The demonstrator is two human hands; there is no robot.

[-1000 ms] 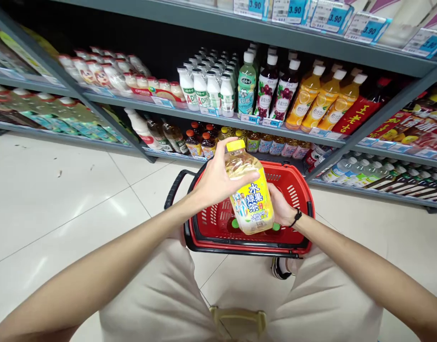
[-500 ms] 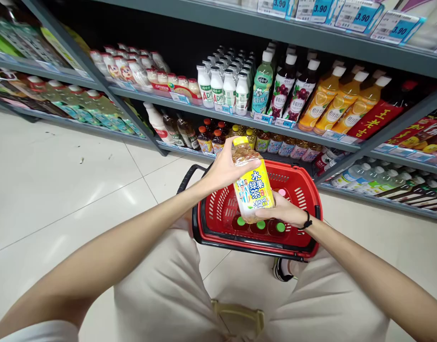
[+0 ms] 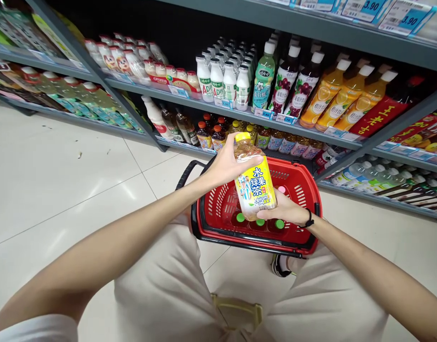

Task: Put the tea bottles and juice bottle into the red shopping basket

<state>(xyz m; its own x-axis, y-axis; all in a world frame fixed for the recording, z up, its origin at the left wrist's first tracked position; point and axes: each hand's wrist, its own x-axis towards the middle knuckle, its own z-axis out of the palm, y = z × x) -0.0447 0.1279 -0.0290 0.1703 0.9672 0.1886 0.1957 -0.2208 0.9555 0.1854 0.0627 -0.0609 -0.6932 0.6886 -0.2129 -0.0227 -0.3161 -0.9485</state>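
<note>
One head-worn camera looks forward and down, close over the left hand (image 3: 223, 166) and right hand (image 3: 288, 211), drink shelves (image 3: 240, 114) beyond them.

Both hands (image 3: 225, 166) (image 3: 288, 211) grip yellow-label bottle (image 3: 254, 183) over red basket (image 3: 304, 190)

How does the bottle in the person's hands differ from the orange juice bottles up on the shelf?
The held bottle has a yellow cap and pale liquid; the orange juice bottles have white caps and deep orange liquid. The held bottle looks squat and tilts over the red basket, gripped by the left hand and right hand; the juice bottles look taller and stand in a row. Both are labelled plastic drink bottles.
</note>
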